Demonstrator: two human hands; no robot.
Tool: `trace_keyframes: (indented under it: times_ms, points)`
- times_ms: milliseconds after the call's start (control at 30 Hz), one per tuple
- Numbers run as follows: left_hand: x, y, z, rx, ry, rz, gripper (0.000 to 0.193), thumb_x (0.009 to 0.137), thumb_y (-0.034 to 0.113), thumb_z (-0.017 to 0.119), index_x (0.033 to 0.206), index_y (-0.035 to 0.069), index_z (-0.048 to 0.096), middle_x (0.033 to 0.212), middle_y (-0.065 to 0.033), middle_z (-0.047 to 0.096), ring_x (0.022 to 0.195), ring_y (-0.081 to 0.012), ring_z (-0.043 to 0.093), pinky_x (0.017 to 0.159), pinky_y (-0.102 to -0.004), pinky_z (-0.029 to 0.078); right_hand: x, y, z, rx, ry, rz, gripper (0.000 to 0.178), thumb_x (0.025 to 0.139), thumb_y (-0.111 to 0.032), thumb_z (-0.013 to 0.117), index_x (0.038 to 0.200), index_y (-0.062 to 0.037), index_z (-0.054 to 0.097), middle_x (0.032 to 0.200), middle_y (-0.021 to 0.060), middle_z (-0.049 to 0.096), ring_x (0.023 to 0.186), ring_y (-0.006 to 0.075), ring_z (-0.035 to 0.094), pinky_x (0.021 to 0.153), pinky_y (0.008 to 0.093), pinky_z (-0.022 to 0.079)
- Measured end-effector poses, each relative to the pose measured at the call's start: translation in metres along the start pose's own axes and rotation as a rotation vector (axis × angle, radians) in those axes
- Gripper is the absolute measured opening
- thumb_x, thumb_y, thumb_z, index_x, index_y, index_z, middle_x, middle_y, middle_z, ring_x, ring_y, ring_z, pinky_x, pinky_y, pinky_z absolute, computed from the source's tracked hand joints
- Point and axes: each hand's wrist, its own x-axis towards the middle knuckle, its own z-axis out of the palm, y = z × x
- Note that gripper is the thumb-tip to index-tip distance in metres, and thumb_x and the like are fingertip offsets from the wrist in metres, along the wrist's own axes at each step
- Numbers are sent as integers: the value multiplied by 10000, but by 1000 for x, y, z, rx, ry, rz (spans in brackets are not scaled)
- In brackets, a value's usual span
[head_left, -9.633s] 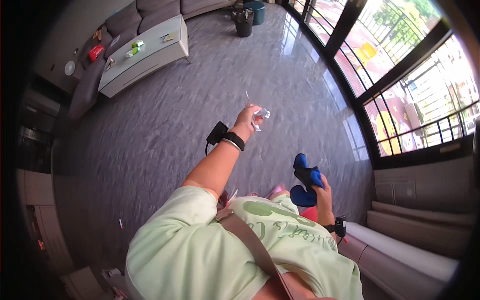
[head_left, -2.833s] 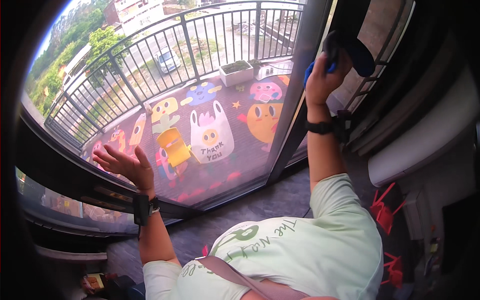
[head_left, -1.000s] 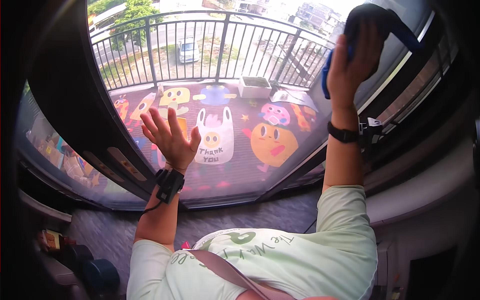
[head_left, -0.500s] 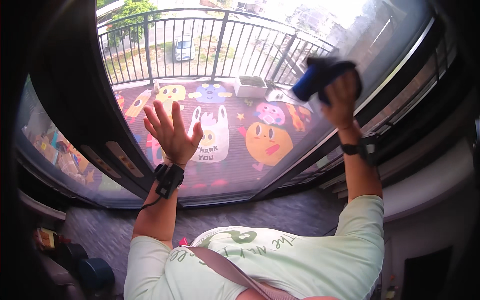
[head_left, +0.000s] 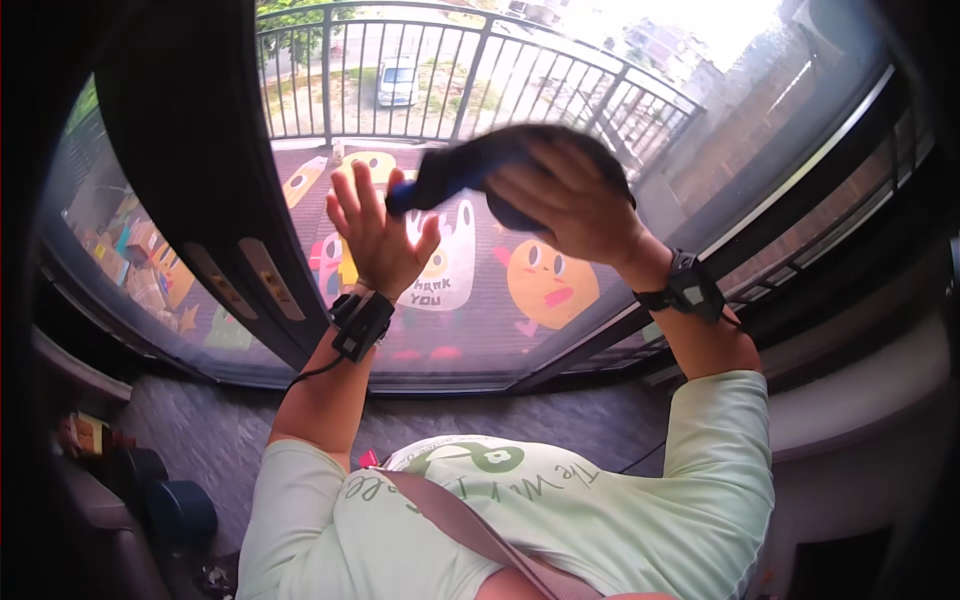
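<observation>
My left hand [head_left: 378, 240] is held up in front of the glass door [head_left: 440, 365], open, its fingers spread. Whether its palm touches the glass, I cannot tell. My right hand [head_left: 575, 200] grips a dark blue and black object [head_left: 462, 172] with a rounded wide end and a narrower blue-tipped end. That object is blurred by motion, so its exact kind is unclear. Its narrow end points toward my left hand, close to the thumb and fingers. Each wrist wears a black strapped device.
Behind the glass lies a balcony with a dark railing [head_left: 540, 60] and a floor with cartoon pictures [head_left: 550, 290]. A thick dark door frame [head_left: 190, 170] stands at left. Boxes [head_left: 140, 260] show through the left pane. A dark blue rounded item [head_left: 182, 512] is at lower left.
My right hand has swung leftward from the upper right with the blue and black object, bringing it near my left hand. The view has turned slightly; my left hand stays spread.
</observation>
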Motion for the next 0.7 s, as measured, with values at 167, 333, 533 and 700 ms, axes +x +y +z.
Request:
trace_keyframes:
  times_ms: [167, 333, 533, 700]
  points:
    - [10, -1, -29, -72, -80, -12, 619, 769, 267, 632, 1319, 82, 417, 1451, -208, 241, 1365, -394, 146, 1056, -534, 142, -23, 21, 5, -10, -62, -37, 421, 726, -76, 553, 1125, -193, 620, 1238, -37, 525, 1190, 237, 436, 1041, 419, 324]
    - [26, -39, -90, 15, 40, -43, 474, 770, 161, 610, 1215, 42, 496, 1378, -176, 377, 1324, -353, 261, 1048, -481, 219, 0, 94, -41, -208, 333, 211, 427, 756, -196, 580, 1153, -41, 582, 1278, 183, 479, 1204, 418, 387, 1042, 519, 245]
    - [40, -97, -117, 200, 160, -162, 666, 829, 346, 601, 1328, -11, 343, 1400, -274, 267, 1298, -441, 251, 1042, -517, 230, 69, 43, -19, -190, 486, 294, 486, 781, -260, 559, 1220, -54, 523, 1270, 167, 463, 1195, 408, 377, 1026, 510, 257]
    - [25, -106, -97, 155, 149, -194, 703, 876, 446, 472, 1371, -12, 275, 1437, -300, 176, 1329, -482, 152, 1063, -543, 161, 81, -66, 50, -35, 148, 98, 450, 784, -214, 549, 1222, -114, 547, 1317, 37, 452, 1247, 260, 371, 1093, 432, 247]
